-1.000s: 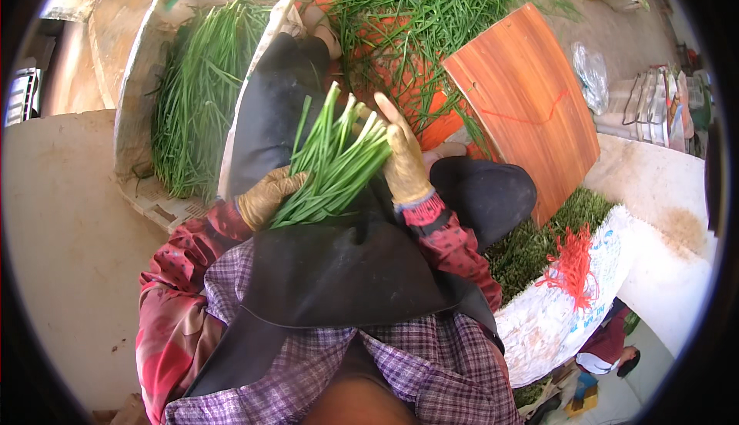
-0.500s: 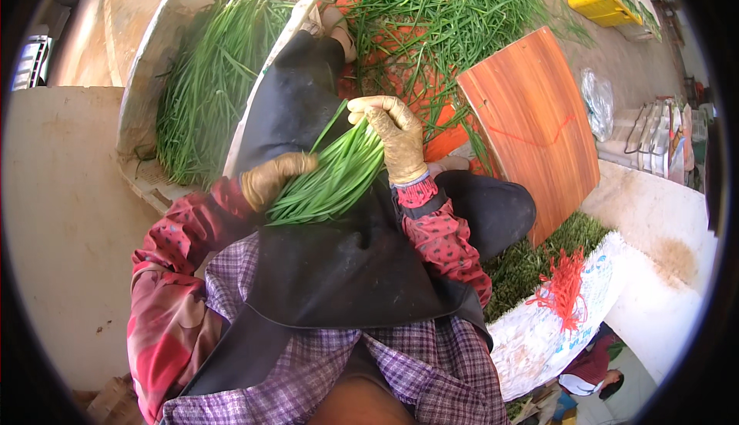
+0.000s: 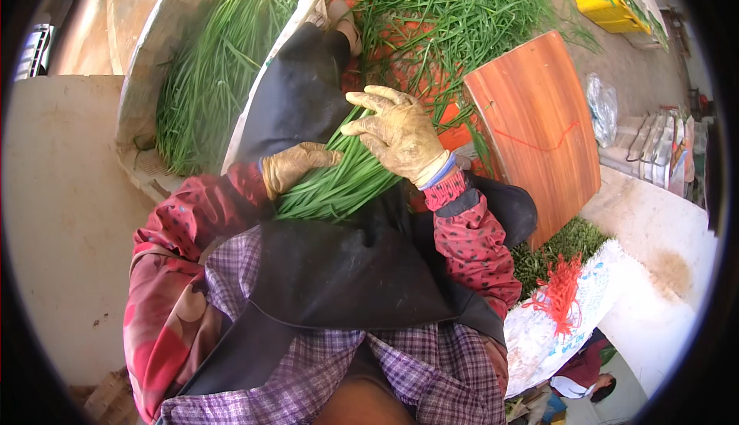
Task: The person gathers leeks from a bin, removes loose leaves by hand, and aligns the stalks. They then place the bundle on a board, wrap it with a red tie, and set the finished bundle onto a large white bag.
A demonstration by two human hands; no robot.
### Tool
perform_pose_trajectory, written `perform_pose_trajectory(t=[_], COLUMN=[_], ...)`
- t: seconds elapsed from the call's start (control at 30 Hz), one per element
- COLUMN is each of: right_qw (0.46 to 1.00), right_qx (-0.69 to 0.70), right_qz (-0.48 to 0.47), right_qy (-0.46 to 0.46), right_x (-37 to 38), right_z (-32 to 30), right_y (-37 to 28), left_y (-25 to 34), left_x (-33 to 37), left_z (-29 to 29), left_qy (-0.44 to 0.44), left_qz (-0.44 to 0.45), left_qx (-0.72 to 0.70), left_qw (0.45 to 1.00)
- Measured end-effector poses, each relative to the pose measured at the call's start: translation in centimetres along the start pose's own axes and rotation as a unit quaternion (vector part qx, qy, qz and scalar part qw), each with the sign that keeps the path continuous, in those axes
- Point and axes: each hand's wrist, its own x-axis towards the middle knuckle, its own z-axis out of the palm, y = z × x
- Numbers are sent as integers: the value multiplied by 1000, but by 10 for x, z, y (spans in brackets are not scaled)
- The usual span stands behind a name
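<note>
Gloved in tan, my left hand [image 3: 292, 168] is closed round a bundle of long green garlic chives [image 3: 339, 188] above my black apron [image 3: 331, 271]. The leaf tips fan out toward my lap, and the other end points away from me. At that far end, my right hand [image 3: 404, 134], in the same kind of glove, lies over the stalks with its fingers stretched and apart. It covers part of the bundle.
A white plastic crate [image 3: 142, 86] holding chives stands at left. Loose chives [image 3: 462, 17] lie heaped on an orange sheet ahead. A wooden board [image 3: 539, 132] leans at right, near a white sack [image 3: 554, 340] with red ties [image 3: 560, 294]. A person [image 3: 581, 371] is at lower right.
My right hand has shifted right and a little nearer, and its fingers have spread from a pinch. My left hand and the bundle have moved slightly right.
</note>
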Motion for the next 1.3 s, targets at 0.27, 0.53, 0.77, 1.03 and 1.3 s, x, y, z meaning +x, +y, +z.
perform_pose_trajectory(t=[0.27,0.53,0.77,1.03,1.3], right_qw=[997,812,695,795,743], right_qx=[-52,370,493,519,550], right_qz=[-21,389,512,301,359], right_qy=[-56,229,107,88,-125], right_x=[9,-23,-97,-20,27], right_z=[14,4,-22,1,-1], right_y=[10,100,45,10,31], left_y=[3,-1,0,0,4], left_x=[-3,-9,-21,-20,-26], left_z=[6,6,-1,8,27], left_qy=[40,19,-1,56,-9], left_qz=[-16,12,95,68,12], left_qx=[22,19,-87,-25,-105], left_qw=[999,1000,992,996,994])
